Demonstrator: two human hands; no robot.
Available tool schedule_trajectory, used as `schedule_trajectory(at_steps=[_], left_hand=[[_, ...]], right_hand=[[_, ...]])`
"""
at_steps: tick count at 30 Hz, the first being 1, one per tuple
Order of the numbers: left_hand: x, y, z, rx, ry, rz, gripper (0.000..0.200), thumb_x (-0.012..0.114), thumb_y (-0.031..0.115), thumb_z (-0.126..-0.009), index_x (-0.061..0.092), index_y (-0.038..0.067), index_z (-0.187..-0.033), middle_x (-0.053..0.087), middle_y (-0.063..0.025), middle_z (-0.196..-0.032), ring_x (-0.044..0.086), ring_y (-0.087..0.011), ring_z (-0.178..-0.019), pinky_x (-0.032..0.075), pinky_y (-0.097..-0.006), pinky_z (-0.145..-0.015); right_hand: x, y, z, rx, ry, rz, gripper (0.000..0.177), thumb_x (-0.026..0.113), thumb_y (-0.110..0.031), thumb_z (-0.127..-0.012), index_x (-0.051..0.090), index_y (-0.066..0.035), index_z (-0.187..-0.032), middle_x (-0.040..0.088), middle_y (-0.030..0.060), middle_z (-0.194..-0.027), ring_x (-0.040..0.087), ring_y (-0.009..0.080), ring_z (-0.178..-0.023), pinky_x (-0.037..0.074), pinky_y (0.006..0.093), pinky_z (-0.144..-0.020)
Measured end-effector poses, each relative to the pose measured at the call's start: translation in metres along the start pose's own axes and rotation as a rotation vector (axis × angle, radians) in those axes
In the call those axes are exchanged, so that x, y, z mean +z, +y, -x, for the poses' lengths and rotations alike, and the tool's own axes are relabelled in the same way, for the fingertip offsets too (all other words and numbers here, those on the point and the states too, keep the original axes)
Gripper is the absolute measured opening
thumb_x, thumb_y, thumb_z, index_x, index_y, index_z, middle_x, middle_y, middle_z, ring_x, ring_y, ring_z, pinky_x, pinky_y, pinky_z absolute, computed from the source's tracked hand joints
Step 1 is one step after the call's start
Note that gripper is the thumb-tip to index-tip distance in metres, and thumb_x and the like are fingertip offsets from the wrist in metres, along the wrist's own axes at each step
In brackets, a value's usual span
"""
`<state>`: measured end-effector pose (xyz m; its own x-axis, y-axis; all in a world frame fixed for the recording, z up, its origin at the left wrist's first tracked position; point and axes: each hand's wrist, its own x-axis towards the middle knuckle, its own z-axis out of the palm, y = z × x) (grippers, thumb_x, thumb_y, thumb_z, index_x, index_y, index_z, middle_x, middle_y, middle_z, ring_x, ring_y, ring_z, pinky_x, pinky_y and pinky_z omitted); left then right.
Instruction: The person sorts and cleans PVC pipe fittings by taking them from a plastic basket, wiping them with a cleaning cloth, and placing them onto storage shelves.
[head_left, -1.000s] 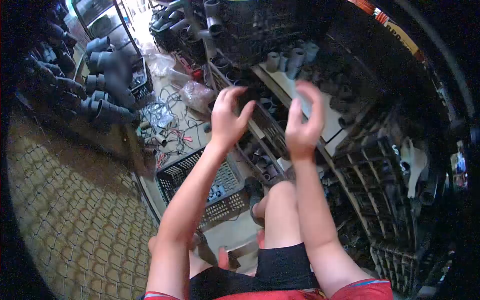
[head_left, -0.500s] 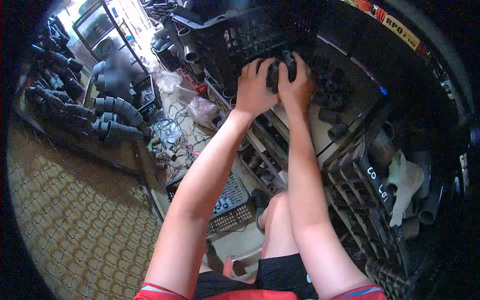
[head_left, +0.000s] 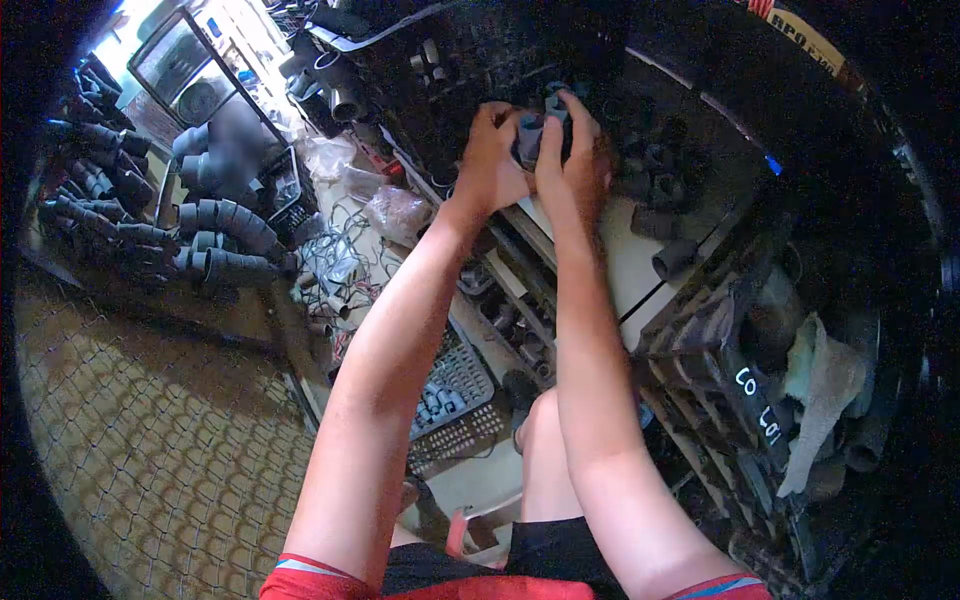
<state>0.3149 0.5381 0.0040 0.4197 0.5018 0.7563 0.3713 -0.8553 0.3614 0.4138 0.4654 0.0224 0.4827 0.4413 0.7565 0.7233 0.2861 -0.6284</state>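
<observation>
Both hands are close together over a pale tabletop (head_left: 640, 265), their wrists almost touching. My left hand (head_left: 492, 165) curls its fingers against the left side of grey plastic pipe fittings (head_left: 530, 135). From the other side my right hand (head_left: 578, 165) wraps round the same cluster, thumb raised along it. How many fittings lie between the hands cannot be made out in the dim light. More dark pipe fittings (head_left: 660, 195) lie on the tabletop, just right of my right hand.
A black crate with white lettering (head_left: 720, 370) stands at the right, a whitish cloth (head_left: 820, 390) beside it. Below my left forearm is a grey basket of small fittings (head_left: 455, 385). Stacked pipe elbows (head_left: 225, 225) and wire mesh (head_left: 150, 430) fill the left. Plastic bags (head_left: 395, 212) lie mid-left.
My hands have shifted slightly left and tightened from spread fingers to a curled hold. Grey fittings now show between them. The camera view has also moved a little.
</observation>
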Motion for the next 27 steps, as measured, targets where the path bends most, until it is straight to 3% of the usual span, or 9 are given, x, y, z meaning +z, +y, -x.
schedule_trajectory(at_steps=[4, 7, 9, 16, 18, 22, 24, 27], left_hand=[[0.005, -0.004, 0.000, 0.053, -0.001, -0.072, 0.058, 0.075, 0.029, -0.069, 0.058, 0.000, -0.116, 0.052, -0.0236, -0.121, 0.052, -0.0421, -0.111, 0.044, -0.0445, -0.096], [0.005, 0.000, -0.004, -0.032, 0.004, -0.006, 0.056, 0.076, 0.028, -0.066, 0.062, 0.001, -0.112, 0.051, -0.0246, -0.122, 0.054, -0.0425, -0.109, 0.046, -0.0447, -0.094], [0.002, 0.001, -0.005, -0.059, -0.059, -0.001, 0.059, 0.073, 0.033, -0.070, 0.057, 0.000, -0.116, 0.051, -0.0239, -0.123, 0.054, -0.0418, -0.113, 0.046, -0.0435, -0.096], [-0.003, 0.001, -0.006, -0.111, -0.116, 0.032, 0.064, 0.076, 0.034, -0.068, 0.054, 0.002, -0.119, 0.051, -0.0194, -0.128, 0.058, -0.0402, -0.110, 0.048, -0.0435, -0.095], [-0.002, -0.008, -0.005, -0.040, -0.113, 0.051, 0.066, 0.077, 0.035, -0.067, 0.054, 0.003, -0.119, 0.050, -0.0193, -0.130, 0.058, -0.0398, -0.111, 0.047, -0.0436, -0.096], [-0.006, -0.004, -0.002, -0.106, -0.135, -0.025, 0.065, 0.077, 0.035, -0.067, 0.054, 0.003, -0.119, 0.052, -0.0209, -0.130, 0.058, -0.0400, -0.111, 0.047, -0.0433, -0.096], [-0.003, -0.009, -0.002, -0.048, -0.087, 0.030, 0.064, 0.077, 0.034, -0.064, 0.060, 0.007, -0.120, 0.052, -0.0212, -0.124, 0.059, -0.0428, -0.108, 0.050, -0.0470, -0.092], [0.001, -0.011, -0.002, -0.119, -0.084, -0.032, 0.066, 0.079, 0.035, -0.063, 0.060, 0.010, -0.121, 0.051, -0.0215, -0.125, 0.059, -0.0430, -0.108, 0.050, -0.0474, -0.092]], right_hand=[[0.002, 0.000, 0.003, -0.055, 0.062, 0.073, 0.033, 0.058, -0.024, -0.092, 0.062, -0.012, -0.123, 0.065, 0.0182, -0.114, 0.059, 0.0378, -0.107, 0.043, 0.0463, -0.095], [-0.001, -0.002, 0.004, -0.044, 0.089, 0.080, 0.033, 0.057, -0.024, -0.092, 0.063, -0.012, -0.123, 0.066, 0.0180, -0.112, 0.060, 0.0375, -0.106, 0.044, 0.0462, -0.094], [-0.002, 0.000, 0.004, -0.024, 0.052, 0.116, 0.033, 0.058, -0.023, -0.091, 0.063, -0.012, -0.122, 0.066, 0.0176, -0.111, 0.059, 0.0375, -0.106, 0.043, 0.0466, -0.095], [-0.001, 0.002, 0.002, -0.103, 0.106, 0.110, 0.034, 0.059, -0.021, -0.090, 0.062, -0.011, -0.122, 0.065, 0.0180, -0.114, 0.059, 0.0377, -0.107, 0.044, 0.0463, -0.095], [0.000, 0.001, 0.002, -0.050, 0.101, 0.086, 0.035, 0.059, -0.022, -0.090, 0.060, -0.012, -0.124, 0.064, 0.0182, -0.115, 0.059, 0.0378, -0.108, 0.044, 0.0463, -0.096], [-0.001, -0.006, 0.002, 0.049, 0.040, 0.068, 0.039, 0.058, -0.023, -0.091, 0.055, -0.013, -0.129, 0.061, 0.0193, -0.119, 0.057, 0.0399, -0.109, 0.044, 0.0474, -0.096], [-0.001, -0.011, 0.003, 0.094, -0.008, 0.153, 0.041, 0.059, -0.024, -0.091, 0.054, -0.013, -0.130, 0.061, 0.0197, -0.119, 0.058, 0.0405, -0.107, 0.045, 0.0473, -0.094], [0.004, -0.003, 0.002, 0.058, 0.028, 0.103, 0.043, 0.063, -0.026, -0.088, 0.056, -0.015, -0.129, 0.062, 0.0207, -0.113, 0.057, 0.0401, -0.107, 0.042, 0.0494, -0.095]])
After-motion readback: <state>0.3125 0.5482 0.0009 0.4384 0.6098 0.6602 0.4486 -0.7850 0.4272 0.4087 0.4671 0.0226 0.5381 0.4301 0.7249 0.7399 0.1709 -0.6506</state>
